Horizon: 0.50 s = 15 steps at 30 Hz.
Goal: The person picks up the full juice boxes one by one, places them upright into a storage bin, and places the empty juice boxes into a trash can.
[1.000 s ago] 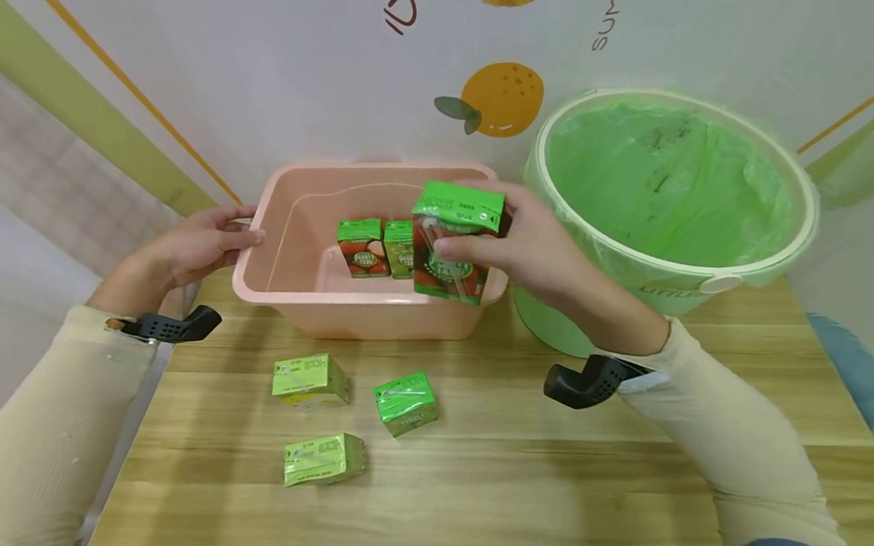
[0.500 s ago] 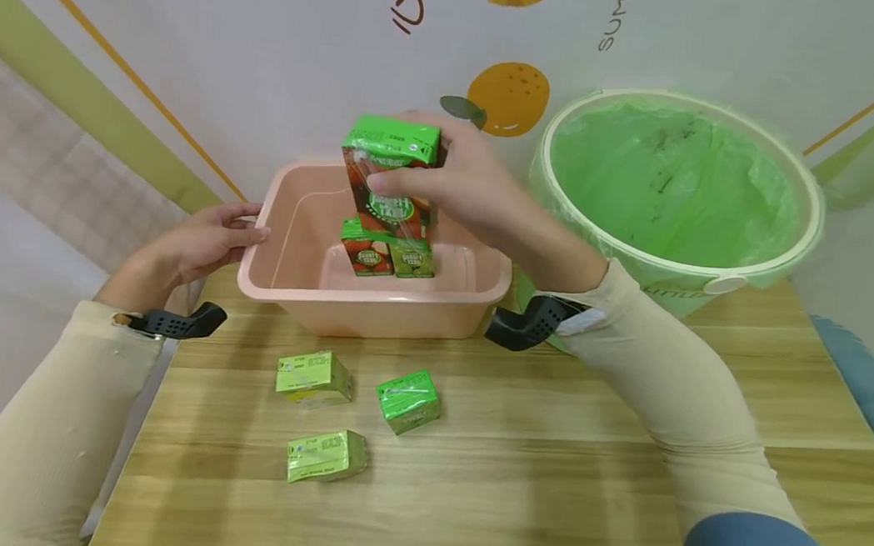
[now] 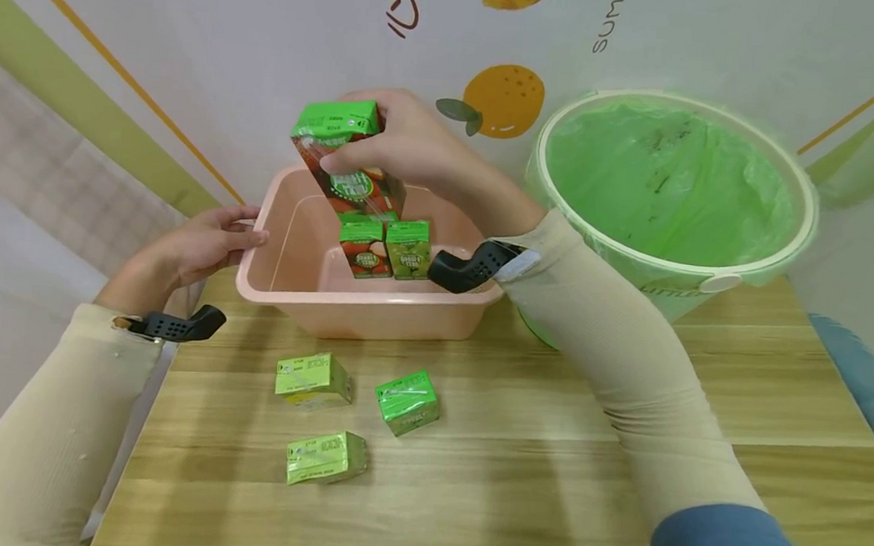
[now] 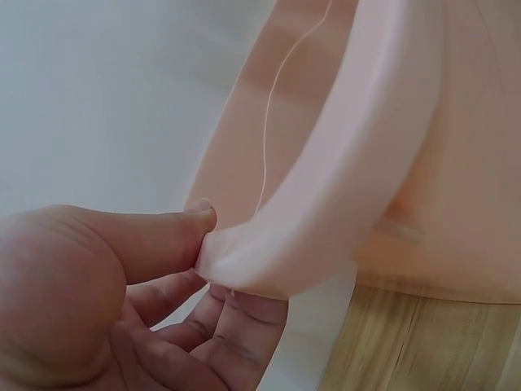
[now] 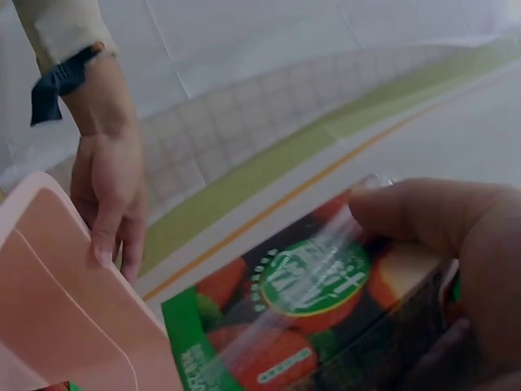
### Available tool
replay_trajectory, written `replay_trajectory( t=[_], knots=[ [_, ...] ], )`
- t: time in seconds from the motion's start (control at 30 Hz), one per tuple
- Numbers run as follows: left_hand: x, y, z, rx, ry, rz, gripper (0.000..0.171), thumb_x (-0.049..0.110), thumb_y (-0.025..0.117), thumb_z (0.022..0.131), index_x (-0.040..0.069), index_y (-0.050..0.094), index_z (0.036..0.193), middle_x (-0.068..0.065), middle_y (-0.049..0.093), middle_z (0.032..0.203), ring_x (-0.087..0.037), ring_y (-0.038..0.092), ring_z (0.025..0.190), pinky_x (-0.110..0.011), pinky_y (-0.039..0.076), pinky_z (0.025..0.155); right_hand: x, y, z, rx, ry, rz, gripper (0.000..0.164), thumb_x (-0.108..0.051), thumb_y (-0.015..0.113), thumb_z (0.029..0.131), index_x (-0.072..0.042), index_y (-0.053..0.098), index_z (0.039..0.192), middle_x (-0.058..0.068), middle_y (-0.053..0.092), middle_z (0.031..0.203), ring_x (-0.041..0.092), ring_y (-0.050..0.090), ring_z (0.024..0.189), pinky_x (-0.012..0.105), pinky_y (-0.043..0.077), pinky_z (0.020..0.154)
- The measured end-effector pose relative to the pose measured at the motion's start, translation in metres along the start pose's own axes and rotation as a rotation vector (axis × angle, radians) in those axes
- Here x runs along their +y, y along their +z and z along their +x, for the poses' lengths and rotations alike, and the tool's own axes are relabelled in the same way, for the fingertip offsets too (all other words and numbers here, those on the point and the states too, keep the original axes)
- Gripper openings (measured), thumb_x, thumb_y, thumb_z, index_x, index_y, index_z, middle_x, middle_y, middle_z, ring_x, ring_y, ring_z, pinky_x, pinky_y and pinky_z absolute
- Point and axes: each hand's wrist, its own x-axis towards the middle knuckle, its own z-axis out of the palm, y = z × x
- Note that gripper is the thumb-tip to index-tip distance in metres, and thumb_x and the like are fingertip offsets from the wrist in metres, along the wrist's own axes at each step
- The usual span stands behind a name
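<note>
My right hand (image 3: pixel 403 141) grips a red juice box (image 3: pixel 348 182) with a green top, tilted above the back left part of a pink basin (image 3: pixel 368 300). The thumb lies across its front, and the right wrist view shows the strawless-looking label side with a clear straw sleeve (image 5: pixel 301 285) along it. Inside the basin stand a red juice box (image 3: pixel 366 252) and an olive-green juice box (image 3: pixel 408 250), side by side. My left hand (image 3: pixel 209 242) pinches the basin's left rim (image 4: pixel 269 252), thumb on top and fingers below.
On the wooden table (image 3: pixel 470 475) in front of the basin lie two light-green juice boxes (image 3: pixel 313 380) (image 3: pixel 326 458) and a bright green one (image 3: pixel 408 402). A green bin (image 3: pixel 670 275) lined with a green bag stands right of the basin, by a patterned curtain (image 3: pixel 269 62).
My right hand has carried the red juice box leftward and up, from the basin's right side to over its back left. The left hand stays on the rim.
</note>
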Motion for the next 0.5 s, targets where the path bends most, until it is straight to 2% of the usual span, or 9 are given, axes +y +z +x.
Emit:
replay_trajectory(
  t=[0.2, 0.33, 0.5],
  knots=[
    [0.000, 0.002, 0.004, -0.004, 0.001, 0.032, 0.069, 0.021, 0.052, 0.097, 0.000, 0.011, 0.149, 0.002, 0.055, 0.111, -0.003, 0.060, 0.092, -0.021, 0.051, 0.080, 0.015, -0.005, 0.016, -0.039, 0.029, -0.024, 0.042, -0.014, 0.077, 0.078, -0.015, 0.061, 0.117, 0.005, 0.063, 0.102, 0.019, 0.056, 0.091, 0.030, 0.050, 0.079],
    [0.001, 0.004, 0.007, -0.001, -0.001, 0.053, 0.068, 0.020, 0.052, 0.097, 0.001, 0.013, 0.149, 0.000, 0.055, 0.111, -0.003, 0.060, 0.091, -0.020, 0.051, 0.080, 0.029, -0.012, 0.023, -0.029, 0.068, -0.111, 0.041, -0.017, 0.078, 0.077, -0.016, 0.062, 0.115, 0.003, 0.060, 0.104, 0.018, 0.053, 0.092, 0.029, 0.048, 0.078],
    [0.001, 0.003, 0.007, 0.002, -0.003, 0.051, 0.068, 0.020, 0.053, 0.097, 0.001, 0.013, 0.148, -0.003, 0.053, 0.114, -0.004, 0.061, 0.091, -0.021, 0.051, 0.081, 0.043, -0.014, 0.036, -0.016, 0.115, -0.140, 0.042, -0.014, 0.079, 0.075, -0.015, 0.063, 0.114, 0.003, 0.057, 0.108, 0.017, 0.050, 0.094, 0.029, 0.047, 0.077]
  ],
)
